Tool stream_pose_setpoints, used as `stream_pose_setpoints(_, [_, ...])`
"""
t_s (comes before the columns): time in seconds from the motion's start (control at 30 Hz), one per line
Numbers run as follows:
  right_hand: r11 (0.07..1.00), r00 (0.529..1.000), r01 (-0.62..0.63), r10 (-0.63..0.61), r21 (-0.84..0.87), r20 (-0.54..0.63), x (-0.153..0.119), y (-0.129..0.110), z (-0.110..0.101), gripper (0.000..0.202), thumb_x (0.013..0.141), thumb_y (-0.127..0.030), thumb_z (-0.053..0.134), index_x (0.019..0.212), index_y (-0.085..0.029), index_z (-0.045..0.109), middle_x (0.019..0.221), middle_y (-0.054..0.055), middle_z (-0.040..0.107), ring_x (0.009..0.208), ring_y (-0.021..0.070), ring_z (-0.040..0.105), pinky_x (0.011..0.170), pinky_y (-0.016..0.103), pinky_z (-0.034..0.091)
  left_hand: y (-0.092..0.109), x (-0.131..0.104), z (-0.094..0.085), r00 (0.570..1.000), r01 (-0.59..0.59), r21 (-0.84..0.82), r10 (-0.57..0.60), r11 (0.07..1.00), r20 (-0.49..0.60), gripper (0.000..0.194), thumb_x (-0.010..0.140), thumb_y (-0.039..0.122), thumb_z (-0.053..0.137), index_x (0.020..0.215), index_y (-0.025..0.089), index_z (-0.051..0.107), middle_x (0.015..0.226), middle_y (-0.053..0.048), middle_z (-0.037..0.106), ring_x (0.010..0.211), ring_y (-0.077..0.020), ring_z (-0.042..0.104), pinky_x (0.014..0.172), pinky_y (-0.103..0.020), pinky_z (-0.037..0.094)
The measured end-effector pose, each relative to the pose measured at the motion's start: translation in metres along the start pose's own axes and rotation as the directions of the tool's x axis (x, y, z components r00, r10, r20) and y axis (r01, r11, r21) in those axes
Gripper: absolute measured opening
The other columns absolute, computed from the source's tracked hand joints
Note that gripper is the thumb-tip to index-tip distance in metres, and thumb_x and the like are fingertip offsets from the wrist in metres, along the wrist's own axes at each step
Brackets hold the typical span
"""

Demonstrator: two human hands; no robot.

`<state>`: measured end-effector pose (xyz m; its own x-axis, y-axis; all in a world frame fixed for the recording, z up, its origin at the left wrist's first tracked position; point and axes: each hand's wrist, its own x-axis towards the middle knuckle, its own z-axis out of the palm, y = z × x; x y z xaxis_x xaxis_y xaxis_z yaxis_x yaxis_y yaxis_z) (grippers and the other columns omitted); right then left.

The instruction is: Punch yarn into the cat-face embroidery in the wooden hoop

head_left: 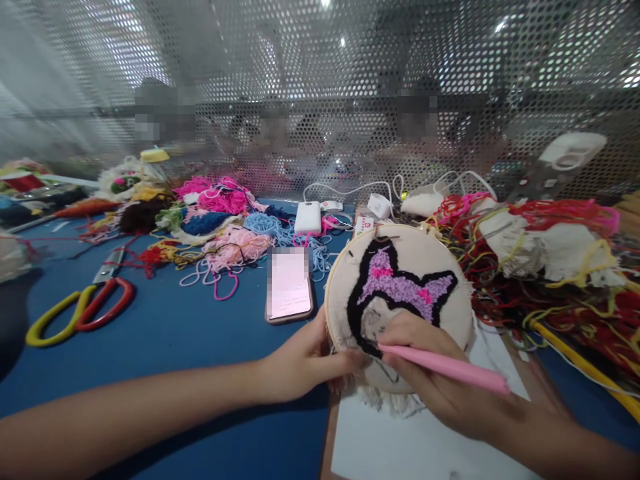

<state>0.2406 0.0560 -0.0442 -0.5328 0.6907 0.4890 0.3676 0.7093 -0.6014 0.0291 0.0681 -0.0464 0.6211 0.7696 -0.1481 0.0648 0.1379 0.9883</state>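
Note:
A round embroidery hoop stands tilted up toward me, its cream fabric carrying a shape in lilac pile with a thick black outline and small pink patches. My left hand grips its lower left rim, thumb in front and the other fingers behind. In my right hand is a pink punch needle, held like a pen against the lower part of the design. Its tip is hard to make out behind the fingers. Grey drawn lines show on the unfilled fabric beside them. Frayed fabric hangs below the hoop.
Left of the hoop lies a phone with a lit screen. Scissors with yellow and red handles rest at the left. Yarn heaps line the back, and more tangled yarn crowds the right. White paper lies beneath. A perforated screen rises behind.

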Motion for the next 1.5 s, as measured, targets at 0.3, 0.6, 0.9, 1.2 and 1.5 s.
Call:
stream_pose_setpoints(0.3, [0.972, 0.998, 0.030, -0.016, -0.231, 0.061, 0.002, 0.004, 0.013, 0.013, 0.090, -0.021, 0.047, 0.098, -0.021, 0.057, 0.090, 0.005, 0.060, 0.082, 0.0182, 0.059, 0.067, 0.032, 0.051, 0.005, -0.001, 0.006, 0.983, -0.176, -0.005, 0.176, 0.984, 0.046, 0.039, 0.083, 0.020, 0.058, 0.115, 0.019, 0.036, 0.079, 0.004, 0.048, 0.078, -0.0110, 0.049, 0.070, -0.023, 0.043])
stream_pose_setpoints(0.6, [0.998, 1.000, 0.008, -0.008, -0.065, -0.010, -0.001, 0.004, 0.009, 0.011, 0.088, -0.016, 0.051, 0.098, -0.021, 0.053, 0.088, 0.003, 0.060, 0.086, 0.0161, 0.057, 0.074, 0.029, 0.048, 0.000, -0.001, -0.001, 0.999, -0.020, -0.013, 0.020, 1.000, 0.047, 0.053, 0.080, 0.030, 0.063, 0.121, 0.021, 0.030, 0.080, 0.004, 0.050, 0.054, -0.0059, 0.045, 0.049, -0.019, 0.041])
stream_pose_setpoints(0.9, [0.986, 0.995, -0.099, 0.101, 0.133, -0.009, -0.013, 0.013, 0.006, 0.012, 0.091, -0.019, 0.045, 0.100, -0.025, 0.050, 0.088, 0.001, 0.055, 0.081, 0.0149, 0.054, 0.069, 0.028, 0.043, 0.003, 0.000, -0.001, 1.000, 0.012, 0.004, -0.012, 1.000, 0.022, 0.057, 0.080, 0.029, 0.063, 0.125, 0.020, 0.029, 0.071, 0.006, 0.050, 0.047, -0.0037, 0.043, 0.043, -0.016, 0.038])
stream_pose_setpoints(1.2, [0.968, 0.990, -0.014, 0.048, 0.250, -0.132, -0.015, 0.012, 0.010, 0.010, 0.095, -0.026, 0.037, 0.101, -0.025, 0.044, 0.081, 0.001, 0.050, 0.070, 0.0147, 0.052, 0.060, 0.028, 0.042, 0.002, -0.001, -0.001, 1.000, 0.027, 0.005, -0.027, 1.000, -0.005, 0.057, 0.080, 0.028, 0.062, 0.124, 0.020, 0.028, 0.064, 0.008, 0.048, 0.046, -0.0047, 0.043, 0.043, -0.016, 0.037])
stream_pose_setpoints(1.5, [0.983, 0.993, -0.014, 0.035, 0.183, -0.110, -0.013, 0.011, 0.007, 0.008, 0.095, -0.027, 0.037, 0.097, -0.024, 0.045, 0.076, 0.000, 0.051, 0.069, 0.0140, 0.054, 0.058, 0.027, 0.043, 0.005, -0.001, 0.000, 0.998, 0.056, 0.009, -0.056, 0.998, -0.018, 0.049, 0.080, 0.031, 0.063, 0.116, 0.020, 0.032, 0.066, 0.008, 0.049, 0.046, -0.0039, 0.043, 0.044, -0.017, 0.040])
